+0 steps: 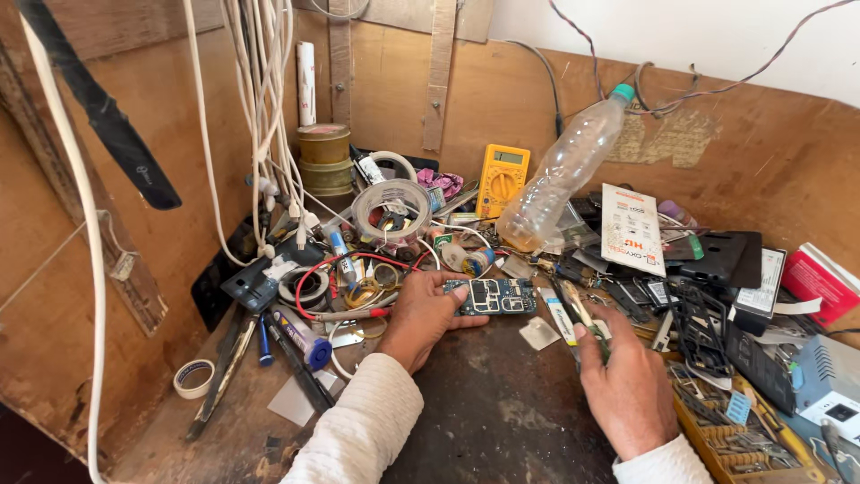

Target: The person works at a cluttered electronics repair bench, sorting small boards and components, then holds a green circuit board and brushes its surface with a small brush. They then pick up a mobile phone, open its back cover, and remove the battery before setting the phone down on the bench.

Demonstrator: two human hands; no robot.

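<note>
Your left hand (419, 315) is pinching the bare blue-green phone circuit board (491, 296) mid-bench, your right hand (624, 384) grips a slim metal tool (573, 309) just right of it, nothing's touching the board yet, and the yellow multimeter (502, 179) sits idle at the far side.

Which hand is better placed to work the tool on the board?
Right. The right hand already grips the tool, tip beside the board. The left hand is pinning that board.

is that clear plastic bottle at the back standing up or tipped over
Tipped. The plastic bottle leans at a slant, its green cap up toward the wooden back wall and its base down in the clutter.
</note>
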